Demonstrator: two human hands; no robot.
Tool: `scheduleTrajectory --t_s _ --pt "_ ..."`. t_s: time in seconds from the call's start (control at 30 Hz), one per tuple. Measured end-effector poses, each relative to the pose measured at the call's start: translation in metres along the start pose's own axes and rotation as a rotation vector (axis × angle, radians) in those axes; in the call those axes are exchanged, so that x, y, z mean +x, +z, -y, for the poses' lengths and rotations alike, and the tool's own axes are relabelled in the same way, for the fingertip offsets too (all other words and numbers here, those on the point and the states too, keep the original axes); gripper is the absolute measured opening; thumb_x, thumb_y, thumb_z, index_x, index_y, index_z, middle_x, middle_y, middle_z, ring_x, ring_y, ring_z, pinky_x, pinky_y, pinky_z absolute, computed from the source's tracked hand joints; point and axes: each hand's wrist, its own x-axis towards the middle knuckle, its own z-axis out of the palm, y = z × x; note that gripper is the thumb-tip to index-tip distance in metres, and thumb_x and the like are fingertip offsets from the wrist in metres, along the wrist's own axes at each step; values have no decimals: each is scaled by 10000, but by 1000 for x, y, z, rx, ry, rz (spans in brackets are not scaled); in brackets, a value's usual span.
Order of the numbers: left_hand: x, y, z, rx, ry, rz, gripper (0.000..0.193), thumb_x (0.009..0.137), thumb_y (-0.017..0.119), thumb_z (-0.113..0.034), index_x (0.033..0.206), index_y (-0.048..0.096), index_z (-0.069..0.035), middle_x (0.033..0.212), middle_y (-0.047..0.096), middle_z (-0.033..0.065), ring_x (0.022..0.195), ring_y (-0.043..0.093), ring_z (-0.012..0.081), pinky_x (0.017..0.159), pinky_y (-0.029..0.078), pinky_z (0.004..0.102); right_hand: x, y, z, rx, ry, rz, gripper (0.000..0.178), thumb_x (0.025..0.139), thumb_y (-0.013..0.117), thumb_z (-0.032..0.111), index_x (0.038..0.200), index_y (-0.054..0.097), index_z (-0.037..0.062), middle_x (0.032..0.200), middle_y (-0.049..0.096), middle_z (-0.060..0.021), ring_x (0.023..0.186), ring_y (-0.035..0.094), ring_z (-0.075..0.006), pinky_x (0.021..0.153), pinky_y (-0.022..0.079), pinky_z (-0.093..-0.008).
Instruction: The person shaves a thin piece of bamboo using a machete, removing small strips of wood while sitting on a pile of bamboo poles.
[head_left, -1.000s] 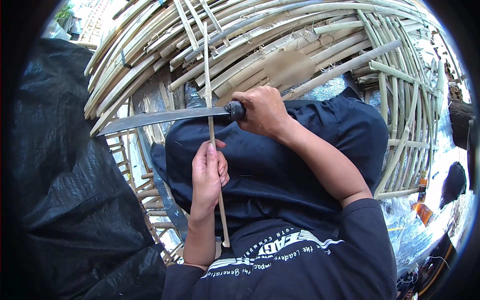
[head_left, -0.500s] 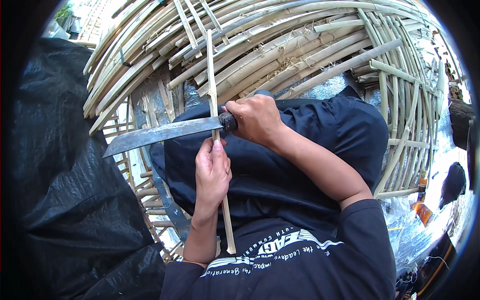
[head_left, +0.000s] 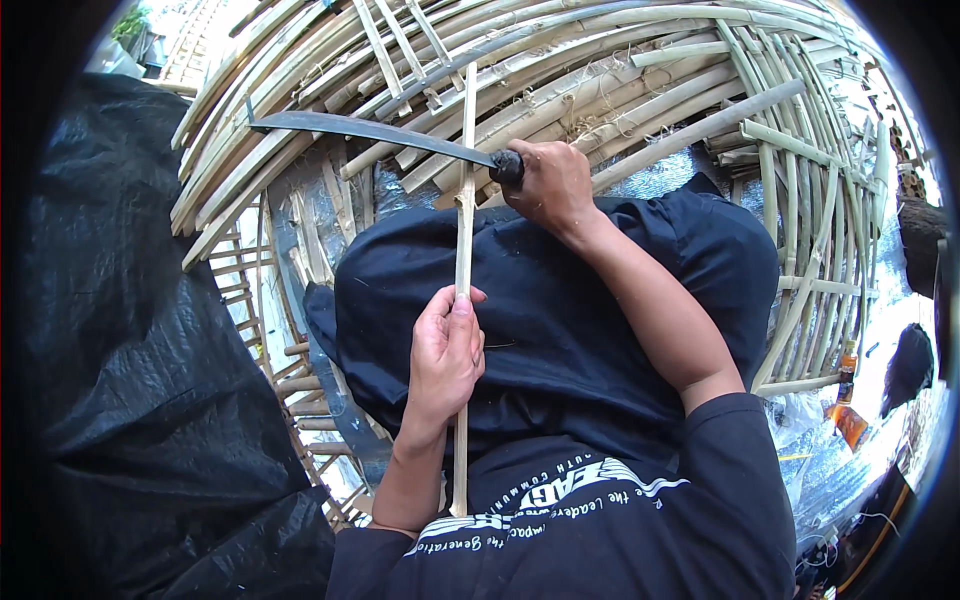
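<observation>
My left hand (head_left: 447,350) is closed round a narrow bamboo strip (head_left: 465,235), its thumb lying along the front. The strip stands nearly upright in the view, its lower end against my shirt and its upper end over the bamboo pile. In my right hand (head_left: 550,190) is the dark handle of a machete (head_left: 375,130). The long grey blade points left and crosses the strip near its upper part, just above a node. Whether the edge touches the strip I cannot tell.
Long split bamboo poles (head_left: 600,90) lie heaped beyond my knees, with curly shavings on them. A bamboo lattice (head_left: 815,230) stands at the right. Black sheeting (head_left: 150,330) covers the left side. A bottle (head_left: 846,370) lies on shiny foil at the far right.
My right hand has pushed the machete away from me along the strip, and the blade has turned. My left hand and the strip have shifted slightly right, the strip now straighter.
</observation>
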Motion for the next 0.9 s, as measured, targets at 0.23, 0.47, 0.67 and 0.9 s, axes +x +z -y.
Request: scheduleTrajectory --t_s 0.23,0.47,0.67,0.9 --pt "-9 -16 -9 47 25 31 247 1118 429 -250 1120 525 -23 585 378 -70 437 324 -9 373 280 171 -1 1 13 32 -59 41 157 700 739 230 789 695 109 716 683 -177 706 695 -387 653 552 -503" --pt "-22 -14 1 117 -24 103 234 1113 441 -221 1142 536 -9 585 392 -65 434 332 -7 377 278 176 39 -12 -44 -260 212 -37 176 810 670 247 884 756 112 771 708 -196 765 708 -407 700 573 -501" --pt "-15 -36 7 -18 69 -73 278 1119 423 -251 1160 546 -5 577 354 -56 431 308 4 352 280 177 34 -22 -42 -73 432 10 308 830 711 319 992 770 63 862 726 -224 862 717 -401 770 571 -470" --pt "-14 -78 0 -23 149 -230 285 1116 434 -274 1182 534 -16 588 337 -51 429 279 4 344 254 172 17 -72 48 603 253 157 292 869 742 251 848 663 -29 694 652 -210 640 662 -344 632 510 -412"
